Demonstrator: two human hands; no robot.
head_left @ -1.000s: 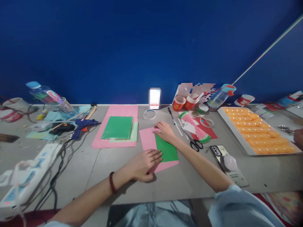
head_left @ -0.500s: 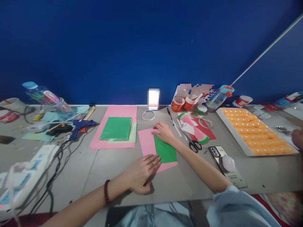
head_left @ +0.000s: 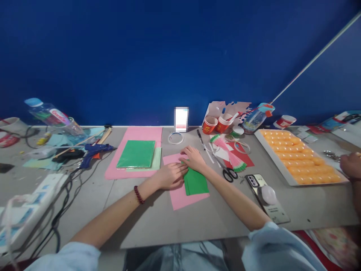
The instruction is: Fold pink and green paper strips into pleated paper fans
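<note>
In the head view, a green sheet of paper (head_left: 196, 182) lies on top of a pink sheet of paper (head_left: 177, 201) at the middle of the table. My left hand (head_left: 172, 175) rests flat with its fingers stretched over the left edge of the green paper and the pink beneath. Close by, my right hand (head_left: 193, 159) lies across the upper end of the green paper, fingers extended. The fingertips of both hands nearly meet near the top left corner of the green sheet, which they cover.
To the left, a green paper pack (head_left: 135, 154) sits on pink sheets (head_left: 111, 173). Scissors (head_left: 229, 174), a phone (head_left: 255, 180) and a tray of orange balls (head_left: 303, 158) are at right. A glue gun (head_left: 94, 152) and power strip (head_left: 36, 210) lie left. Another person's hand (head_left: 351, 165) is far right.
My left hand has slid up along the green paper's left edge, from its lower corner toward my right hand. My right hand stays near the top of the sheet.
</note>
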